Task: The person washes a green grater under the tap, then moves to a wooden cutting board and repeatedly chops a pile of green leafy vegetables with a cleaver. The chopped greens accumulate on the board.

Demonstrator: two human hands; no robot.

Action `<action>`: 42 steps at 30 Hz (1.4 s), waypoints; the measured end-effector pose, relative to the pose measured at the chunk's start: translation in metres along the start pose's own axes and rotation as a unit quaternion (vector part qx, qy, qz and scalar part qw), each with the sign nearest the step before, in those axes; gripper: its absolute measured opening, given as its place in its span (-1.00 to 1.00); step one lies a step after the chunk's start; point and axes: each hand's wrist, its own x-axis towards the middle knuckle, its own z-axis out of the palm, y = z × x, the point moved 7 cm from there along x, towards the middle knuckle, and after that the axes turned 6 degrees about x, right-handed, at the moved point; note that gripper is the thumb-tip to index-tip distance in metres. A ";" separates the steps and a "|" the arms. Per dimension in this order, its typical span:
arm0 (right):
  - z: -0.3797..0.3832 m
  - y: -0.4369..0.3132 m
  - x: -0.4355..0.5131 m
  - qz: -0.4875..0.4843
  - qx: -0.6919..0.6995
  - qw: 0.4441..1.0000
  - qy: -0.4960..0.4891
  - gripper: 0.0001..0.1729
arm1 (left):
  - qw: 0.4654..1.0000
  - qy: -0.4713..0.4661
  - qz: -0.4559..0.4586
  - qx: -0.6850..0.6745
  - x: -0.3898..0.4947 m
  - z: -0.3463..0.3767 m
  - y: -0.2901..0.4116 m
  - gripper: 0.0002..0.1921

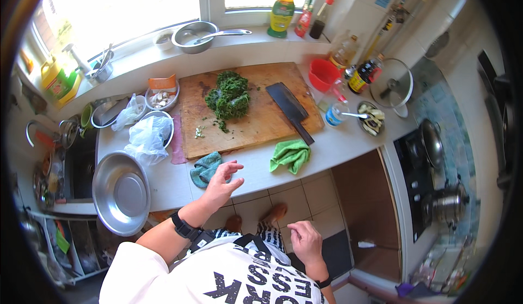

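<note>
My left hand (222,181) is empty with thumb and fingers apart, over the counter's front edge and partly in front of a teal cloth (204,167). My right hand (306,240) hangs before my body, its fingers curled in and nothing visible in them. Beyond the hands lies a wooden cutting board (253,130). On it sits a heap of dark leafy greens (229,95), with small white chopped bits (200,132) nearby. A black cleaver (287,101) rests flat on the board's right side, its handle over the front edge. A crumpled green cloth (290,156) lies before it.
To the left are a steel basin (122,193) reaching past the counter edge, a plastic bag (149,138) on a bowl, and a garlic bowl (162,99). Rightward stand a red container (322,75), sauce bottles (365,75), a dish of pale pieces (371,118) and a stove pot (447,204).
</note>
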 end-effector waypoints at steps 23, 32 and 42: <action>0.052 0.156 0.338 -0.075 -0.060 0.981 -0.169 -0.38 | 0.858 0.450 -0.218 -0.114 0.165 -0.049 -0.061 -0.22; 0.068 0.163 0.357 -0.015 -0.077 0.972 -0.222 -0.25 | 0.836 0.461 -0.263 -0.138 0.205 -0.092 -0.057 0.03; 0.076 0.170 0.371 0.013 -0.052 0.966 -0.254 -0.26 | 0.873 0.384 -0.212 -0.213 0.241 -0.101 -0.071 -0.44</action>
